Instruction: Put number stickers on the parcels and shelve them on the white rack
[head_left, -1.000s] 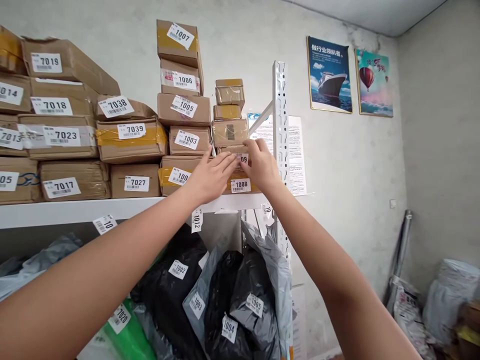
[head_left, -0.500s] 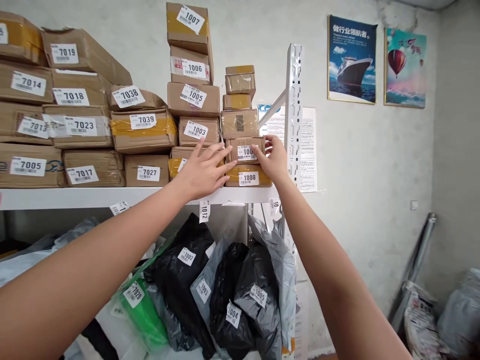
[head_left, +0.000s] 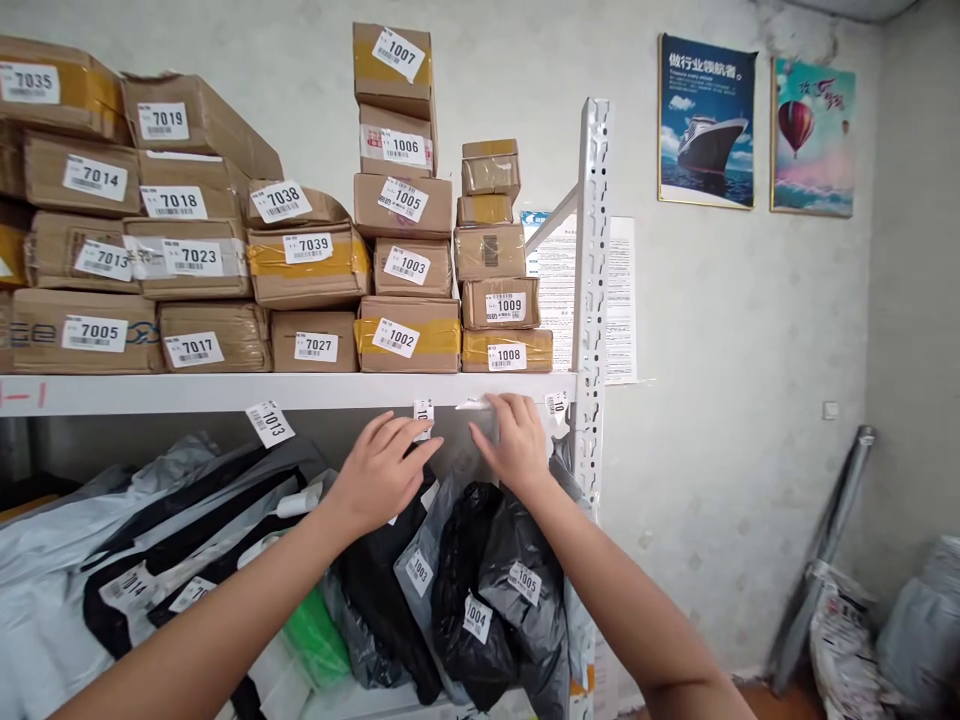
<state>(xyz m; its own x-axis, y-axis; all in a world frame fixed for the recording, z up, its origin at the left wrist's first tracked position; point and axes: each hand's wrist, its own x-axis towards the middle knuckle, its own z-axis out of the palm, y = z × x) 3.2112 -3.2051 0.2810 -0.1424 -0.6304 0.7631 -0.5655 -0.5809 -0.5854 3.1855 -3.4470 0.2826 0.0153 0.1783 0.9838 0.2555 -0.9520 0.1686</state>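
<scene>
My left hand (head_left: 386, 468) is open, fingers stretched out, just under the shelf edge (head_left: 187, 392) beside a hanging label (head_left: 424, 412). My right hand (head_left: 517, 440) is open too, thumb apart from the fingers; its fingertips are by a white label (head_left: 472, 404) on that edge, and whether they touch it I cannot tell. Above, the small carton labelled 1009 (head_left: 501, 305) rests on the carton labelled 1008 (head_left: 507, 352). Below hang or lean dark plastic parcels, among them the one labelled 1004 (head_left: 469, 575) and the one labelled 1005 (head_left: 517, 550).
Several stacked cartons fill the shelf leftward, with the 1007 carton (head_left: 367, 85) topping a tall stack. A perforated white post (head_left: 592, 250) stands at the shelf's right end. Grey and white bags (head_left: 45, 610) lie lower left. Poles (head_left: 825, 560) lean by the right wall.
Both hands have come down from the cartons labelled 1009 and 1003 to below the shelf edge. The 1009 carton stays in its stack. The view has shifted slightly left.
</scene>
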